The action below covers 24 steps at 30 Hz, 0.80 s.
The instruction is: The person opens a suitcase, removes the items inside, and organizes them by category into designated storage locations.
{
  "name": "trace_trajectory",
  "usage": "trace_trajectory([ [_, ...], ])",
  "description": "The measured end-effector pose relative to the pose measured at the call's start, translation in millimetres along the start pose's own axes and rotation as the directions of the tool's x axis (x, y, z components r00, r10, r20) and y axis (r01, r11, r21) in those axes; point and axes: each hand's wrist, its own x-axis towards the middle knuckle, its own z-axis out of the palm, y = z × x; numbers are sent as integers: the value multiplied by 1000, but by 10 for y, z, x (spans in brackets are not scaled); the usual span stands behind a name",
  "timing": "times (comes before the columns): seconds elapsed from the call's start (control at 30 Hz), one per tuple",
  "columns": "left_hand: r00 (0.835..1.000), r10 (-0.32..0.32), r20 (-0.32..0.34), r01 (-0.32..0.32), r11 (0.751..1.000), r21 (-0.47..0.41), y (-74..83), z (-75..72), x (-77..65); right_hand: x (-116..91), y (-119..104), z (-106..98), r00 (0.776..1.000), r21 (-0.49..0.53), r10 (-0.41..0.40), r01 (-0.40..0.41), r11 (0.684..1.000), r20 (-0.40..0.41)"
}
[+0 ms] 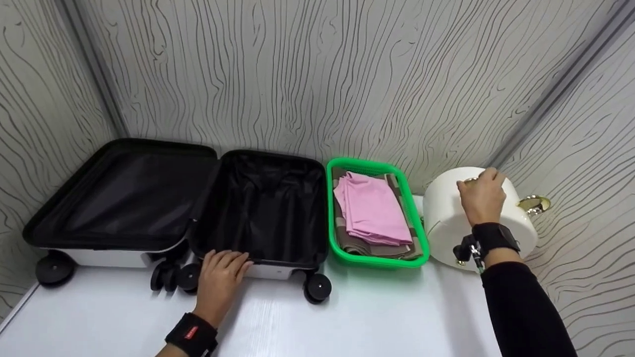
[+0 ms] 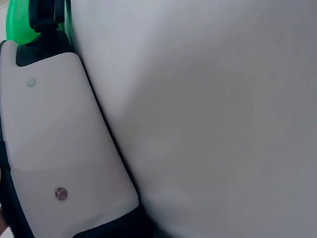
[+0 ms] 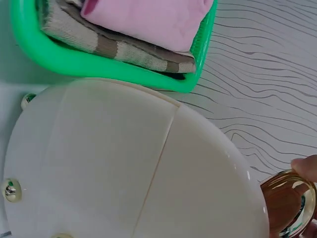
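At the right in the head view, my right hand (image 1: pixel 483 198) grips a gold handle at the top of a round white container (image 1: pixel 501 238). In the right wrist view, fingers (image 3: pixel 307 167) lie on that shiny gold handle (image 3: pixel 280 178), and a thin seam crosses the container's white body. My left hand (image 1: pixel 218 282) rests on the front rim of an open suitcase (image 1: pixel 285 270), its fingers laid over the black edge. The suitcase has white sides, black wheels and a bare black lining. Most of my left hand falls outside the left wrist view.
A green basket (image 1: pixel 379 263) stands between suitcase and container, holding a folded pink cloth (image 1: pixel 374 208) over brown checked fabric (image 1: pixel 354 243). The suitcase's other half (image 1: pixel 134 193) lies open at the left. Patterned wall panels (image 1: pixel 278 74) enclose the white table (image 1: pixel 347 322).
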Motion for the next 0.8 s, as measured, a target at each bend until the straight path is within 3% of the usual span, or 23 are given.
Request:
trace_trajectory([
  [0.17, 1000, 8, 11, -8, 1000, 19, -30, -49, -21, 191, -112, 236, 1000, 51, -2, 3, 999, -27],
  [0.3, 1000, 18, 19, -18, 1000, 12, -47, -58, -47, 345, -189, 353, 1000, 91, 25, -25, 996, -4],
  [0.57, 992, 107, 69, -106, 994, -11, -76, -57, -143, 553, -112, 459, 988, 132, 96, -112, 985, 118],
  [0.67, 990, 115, 83, -114, 993, -16, -92, -59, -140, 637, -102, 479, 981, 145, 97, -122, 982, 171],
  [0.8, 991, 129, 47, -128, 992, -17, -114, -27, -112, 774, -119, 465, 959, 163, 51, -99, 982, 278],
])
